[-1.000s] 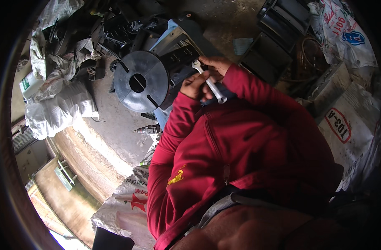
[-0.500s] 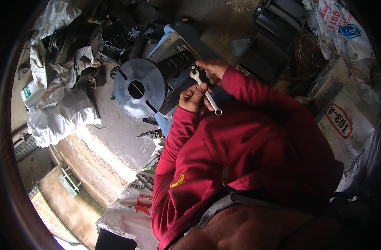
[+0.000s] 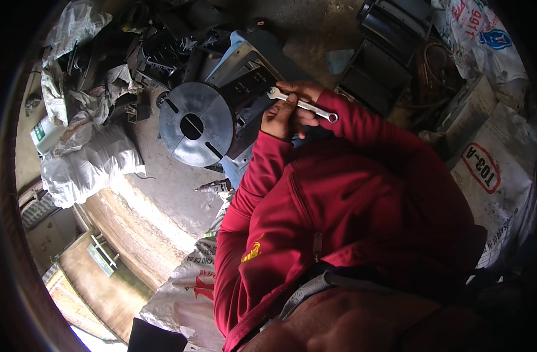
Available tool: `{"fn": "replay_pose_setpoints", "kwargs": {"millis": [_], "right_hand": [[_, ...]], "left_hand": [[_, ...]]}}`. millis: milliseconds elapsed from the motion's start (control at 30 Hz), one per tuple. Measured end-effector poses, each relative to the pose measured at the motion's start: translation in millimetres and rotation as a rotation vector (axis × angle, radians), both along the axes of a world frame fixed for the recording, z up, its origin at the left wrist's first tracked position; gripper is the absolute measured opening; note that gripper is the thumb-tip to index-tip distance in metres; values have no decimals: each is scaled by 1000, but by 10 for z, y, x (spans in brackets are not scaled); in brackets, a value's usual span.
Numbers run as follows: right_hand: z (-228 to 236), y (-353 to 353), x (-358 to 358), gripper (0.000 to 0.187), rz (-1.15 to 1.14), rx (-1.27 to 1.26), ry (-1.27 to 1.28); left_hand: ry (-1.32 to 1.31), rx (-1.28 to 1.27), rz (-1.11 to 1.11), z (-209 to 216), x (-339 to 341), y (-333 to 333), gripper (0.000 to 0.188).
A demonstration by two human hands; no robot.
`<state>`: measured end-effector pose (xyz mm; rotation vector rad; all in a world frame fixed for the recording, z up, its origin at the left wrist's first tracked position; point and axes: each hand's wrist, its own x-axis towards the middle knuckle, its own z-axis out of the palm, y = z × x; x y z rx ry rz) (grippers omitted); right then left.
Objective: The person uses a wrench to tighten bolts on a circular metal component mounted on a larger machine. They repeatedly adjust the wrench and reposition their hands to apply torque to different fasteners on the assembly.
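Observation:
My left hand point(image 3: 277, 122) is closed around a silver combination wrench point(image 3: 306, 106), thumb along the shaft. The wrench's open jaw points toward the far left and its ring end toward my right sleeve. Right behind the jaw is my right hand point(image 3: 303, 89), its fingers bent and pressed together. Whatever those fingers pinch is hidden by the wrench and the left hand. A dark slotted metal part point(image 3: 248, 86) on a metal frame sits just beyond the hands. To their left lies a round grey metal disc point(image 3: 215, 126) with a centre hole and slots.
A power tool point(image 3: 217, 186) lies on the floor left of my left arm. White sacks point(image 3: 92, 161) and dark metal parts point(image 3: 168, 53) crowd the far left. Black metal housings point(image 3: 377, 76) stand at the far right, beside a large printed sack point(image 3: 491, 182).
The wrench has swung round, its ring end moving right and away from my body. My left hand has turned with it and shifted slightly right and farther off. My right hand stays near the jaw.

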<state>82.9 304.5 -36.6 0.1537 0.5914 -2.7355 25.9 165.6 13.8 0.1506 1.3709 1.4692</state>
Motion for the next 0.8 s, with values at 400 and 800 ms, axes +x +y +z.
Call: {"fn": "replay_pose_setpoints", "kwargs": {"millis": [400,800], "right_hand": [[69,-63,-52,34,-248,295,-335],[66,0,2,52,30,91,-127]], "left_hand": [[170,-48,-73,171,-123,-446,31],[-12,107,-47,-6,-35,-25,39]]}}
